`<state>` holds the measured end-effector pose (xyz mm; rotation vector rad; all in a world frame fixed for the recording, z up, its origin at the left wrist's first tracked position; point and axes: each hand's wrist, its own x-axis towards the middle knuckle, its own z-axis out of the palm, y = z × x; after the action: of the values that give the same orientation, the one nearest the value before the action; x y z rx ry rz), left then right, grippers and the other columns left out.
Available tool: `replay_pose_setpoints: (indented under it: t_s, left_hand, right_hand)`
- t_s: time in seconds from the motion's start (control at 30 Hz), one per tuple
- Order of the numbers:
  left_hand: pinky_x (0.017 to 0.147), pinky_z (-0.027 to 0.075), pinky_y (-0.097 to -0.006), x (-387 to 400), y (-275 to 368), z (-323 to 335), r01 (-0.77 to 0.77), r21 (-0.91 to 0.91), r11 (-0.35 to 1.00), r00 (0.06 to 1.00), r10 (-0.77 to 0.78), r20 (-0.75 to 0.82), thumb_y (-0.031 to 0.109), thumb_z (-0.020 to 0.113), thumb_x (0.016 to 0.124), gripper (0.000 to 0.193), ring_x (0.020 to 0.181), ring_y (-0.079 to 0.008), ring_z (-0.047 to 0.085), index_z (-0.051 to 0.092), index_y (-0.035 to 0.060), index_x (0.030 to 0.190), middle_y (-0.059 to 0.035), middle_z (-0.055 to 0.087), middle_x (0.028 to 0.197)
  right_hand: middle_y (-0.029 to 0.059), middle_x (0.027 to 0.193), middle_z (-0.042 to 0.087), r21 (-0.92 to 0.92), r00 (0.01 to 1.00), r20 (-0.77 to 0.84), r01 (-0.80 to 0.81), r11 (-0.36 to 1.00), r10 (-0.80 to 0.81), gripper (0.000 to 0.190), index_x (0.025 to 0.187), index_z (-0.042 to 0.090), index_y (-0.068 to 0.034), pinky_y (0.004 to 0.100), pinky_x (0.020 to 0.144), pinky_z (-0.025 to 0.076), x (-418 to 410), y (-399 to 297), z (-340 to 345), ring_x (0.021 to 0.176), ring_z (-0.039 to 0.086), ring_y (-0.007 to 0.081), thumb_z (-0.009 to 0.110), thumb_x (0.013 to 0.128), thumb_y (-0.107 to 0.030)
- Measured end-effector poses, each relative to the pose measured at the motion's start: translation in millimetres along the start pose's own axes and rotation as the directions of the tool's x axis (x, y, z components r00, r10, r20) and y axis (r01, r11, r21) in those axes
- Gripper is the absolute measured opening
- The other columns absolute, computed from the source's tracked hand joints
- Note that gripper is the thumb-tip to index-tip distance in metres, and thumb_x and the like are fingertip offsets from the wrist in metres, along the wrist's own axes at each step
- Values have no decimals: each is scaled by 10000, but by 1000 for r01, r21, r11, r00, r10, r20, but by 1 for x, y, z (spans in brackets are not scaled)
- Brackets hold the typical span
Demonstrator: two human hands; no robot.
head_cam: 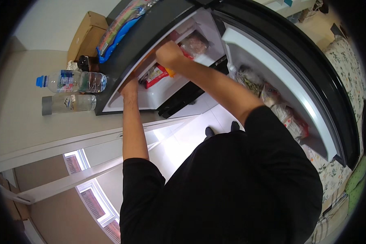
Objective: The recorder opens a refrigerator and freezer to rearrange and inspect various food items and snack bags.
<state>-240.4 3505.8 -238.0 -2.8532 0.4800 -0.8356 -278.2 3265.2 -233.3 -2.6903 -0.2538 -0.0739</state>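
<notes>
Both of my hands reach into the freezer compartment [146, 97] of a black refrigerator. My left hand [129, 87] is at the compartment's near left side, its fingers hidden behind the top edge. Further in, my right hand [169, 53] is bent at the wrist, and its fingers are also out of sight. Between the hands lies a red-edged food package [155, 76], with a yellow-orange item [170, 72] beside it. A clear bag of pinkish food [195, 43] rests beyond my right hand. What either hand touches cannot be told.
The freezer door [280, 82] stands open at the right, with bagged food [288, 119] in its shelf. Upon the refrigerator are a blue-edged plastic package [122, 33], a cardboard box [88, 35], a water bottle [76, 81] and a grey-capped bottle [70, 104]. A floral-patterned cloth [347, 70] lies beyond the door.
</notes>
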Motion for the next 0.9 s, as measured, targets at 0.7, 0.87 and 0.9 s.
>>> replay_pose_setpoints:
  t_s: [0.7,0.87,0.9]
  left_hand:
    - [555,493,-299,-158,88,-183,340,-743,577,940,-220,260,150,705,871,276,532,-173,612,678,14,1110,-96,739,983]
    - [550,473,-250,-178,72,-188,464,-774,431,884,-287,370,143,682,910,282,576,-103,610,668,5,1156,-109,743,979]
    - [540,460,-257,-179,71,-189,471,-800,372,876,-304,374,126,686,898,270,542,-111,589,673,7,1140,-100,748,962]
  right_hand:
    - [216,1274,621,-66,847,-445,-356,932,292,505,1222,662,-45,492,1024,411,57,15,-186,1199,586,360,551,902,-420]
    - [201,1074,680,369,821,-437,-210,905,369,395,1084,661,-22,461,847,507,86,14,-182,994,670,329,616,874,-354]
    - [199,957,694,503,792,-468,-128,855,393,367,989,649,1,439,712,560,87,14,-181,854,704,316,663,861,-343]
